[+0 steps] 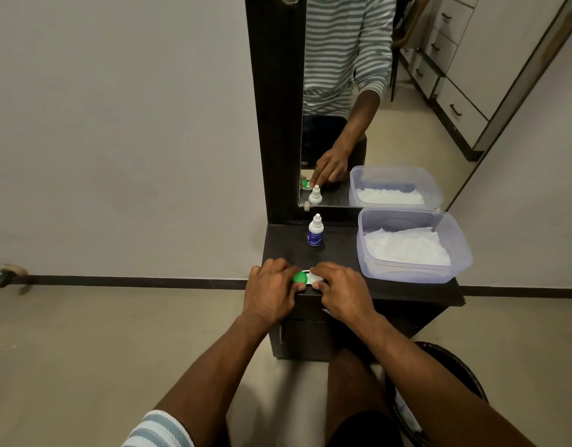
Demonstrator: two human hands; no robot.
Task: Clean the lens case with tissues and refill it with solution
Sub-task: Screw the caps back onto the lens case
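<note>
A contact lens case (307, 278) with one green cap and one white cap lies near the front edge of a dark dresser top (342, 250). My left hand (271, 290) grips the green-capped side, fingers curled round it. My right hand (341, 290) grips the white-capped side, which is mostly hidden under the fingers. A small white solution bottle (315, 230) with a blue label stands upright behind the case. A clear plastic tub (462, 250) holding white tissues (407, 248) sits at the right of the top.
A tall mirror (358, 91) in a dark frame rises behind the dresser and reflects the bottle, the tub and a hand. A dark round bin (465, 375) stands on the floor at the lower right. A drawer handle (280, 333) shows below the dresser top.
</note>
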